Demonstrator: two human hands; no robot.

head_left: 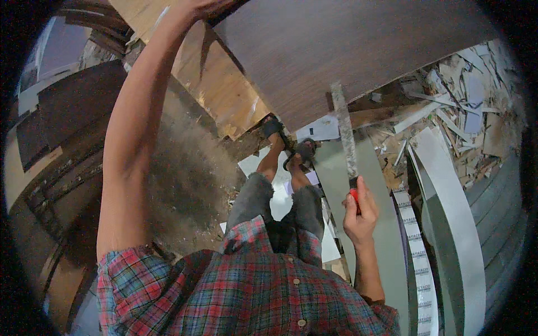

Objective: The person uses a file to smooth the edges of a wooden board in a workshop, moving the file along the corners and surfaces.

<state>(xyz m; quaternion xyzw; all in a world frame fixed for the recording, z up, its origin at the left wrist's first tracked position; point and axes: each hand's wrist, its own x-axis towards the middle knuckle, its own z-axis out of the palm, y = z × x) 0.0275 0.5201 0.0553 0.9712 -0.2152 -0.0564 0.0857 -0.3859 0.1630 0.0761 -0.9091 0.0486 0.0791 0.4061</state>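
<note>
A large dark brown laminate board (347,45) stands tilted in front of me. My left hand (199,7) reaches up to the board's top edge and grips it. My right hand (360,210) is closed around the red handle of a long flat metal file (344,129). The file points up, and its tip rests against the board's lower edge. Below, my two feet in dark sandals (288,143) stand on the floor by the board's bottom corner.
A plywood sheet (224,95) leans behind the board. Pale laminate strips (454,224) and a roll of printed edge tape (417,252) curve along the right. A heap of offcuts and scraps (465,106) covers the floor at the upper right. Sawdust (179,179) lies at the left.
</note>
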